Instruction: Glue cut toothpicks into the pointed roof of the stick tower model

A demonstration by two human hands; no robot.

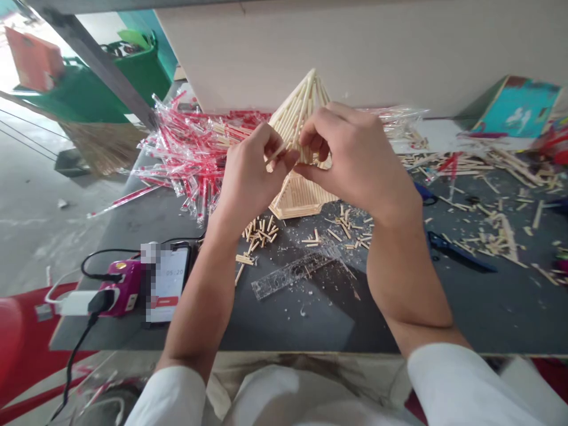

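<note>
On the dark table stands a model made of pale wooden sticks (302,198), with a pointed, cone-like roof and a flat stick-built base. In front of it my left hand (257,171) is closed in a pinch on a thin wooden stick (276,154). The fingers of my right hand (350,157) are curled together against the front of the roof, close to my left fingertips. What they pinch is hidden. Short cut sticks (264,231) lie below the model. Nearer to me is a clear plastic ruler (284,275) among crumbs.
Red-and-clear wrapped sticks (190,148) are heaped at the left. A dark folding knife (461,251) lies right of my right forearm, near scattered stick pieces (501,234). A phone (171,284) and a magenta power adapter (126,287) with cables sit front left. A wall closes the back.
</note>
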